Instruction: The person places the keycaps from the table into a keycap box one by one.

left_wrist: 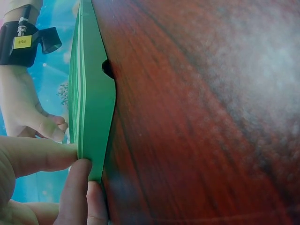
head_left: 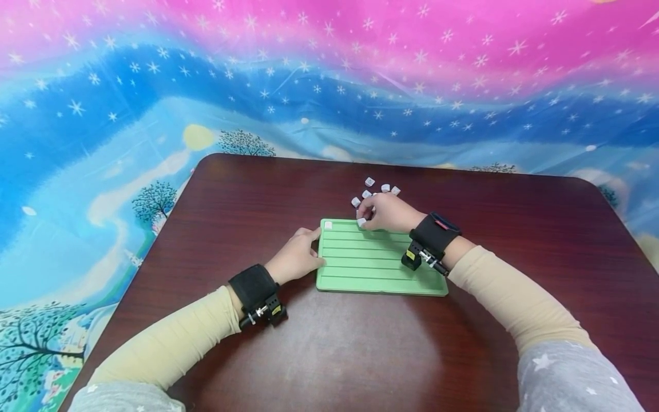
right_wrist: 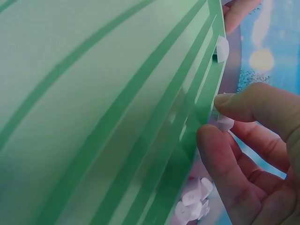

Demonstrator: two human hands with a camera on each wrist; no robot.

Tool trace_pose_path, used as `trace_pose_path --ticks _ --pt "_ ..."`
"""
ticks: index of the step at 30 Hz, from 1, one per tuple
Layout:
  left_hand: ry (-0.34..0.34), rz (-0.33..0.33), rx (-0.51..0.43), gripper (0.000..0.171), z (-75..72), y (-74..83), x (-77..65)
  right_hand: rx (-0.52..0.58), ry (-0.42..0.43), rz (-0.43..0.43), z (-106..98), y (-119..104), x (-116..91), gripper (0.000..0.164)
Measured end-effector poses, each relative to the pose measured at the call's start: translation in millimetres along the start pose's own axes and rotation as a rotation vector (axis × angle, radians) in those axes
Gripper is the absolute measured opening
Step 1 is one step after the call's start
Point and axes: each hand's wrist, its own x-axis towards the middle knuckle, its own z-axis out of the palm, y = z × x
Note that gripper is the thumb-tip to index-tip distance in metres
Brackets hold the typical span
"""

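A shallow green tray [head_left: 370,258] with several raised ridges lies on the table. My left hand [head_left: 296,256] holds its left edge; in the left wrist view, fingertips [left_wrist: 80,169] touch the rim and the green side wall. One white keycap [head_left: 328,225] sits in the tray's far left corner. Between the thumb and fingertips of my right hand [head_left: 392,212] is another white keycap [right_wrist: 226,123], pinched at the tray's far edge, to the right of the first. Part of this keycap is hidden by the fingers.
Several loose white keycaps [head_left: 369,182] lie on the dark red-brown table [head_left: 247,200] behind the tray, partly covered by the right hand. A patterned pink and blue cloth [head_left: 309,80] hangs behind the table's far edge.
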Motion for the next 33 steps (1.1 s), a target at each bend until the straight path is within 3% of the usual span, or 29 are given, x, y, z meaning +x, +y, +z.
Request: trace_pose_path --ticks 33 --pt "-0.013 0.009 -0.019 0.08 -0.2 -3.0 1.3 -0.067 -0.044 -0.023 21 -30 26 0.004"
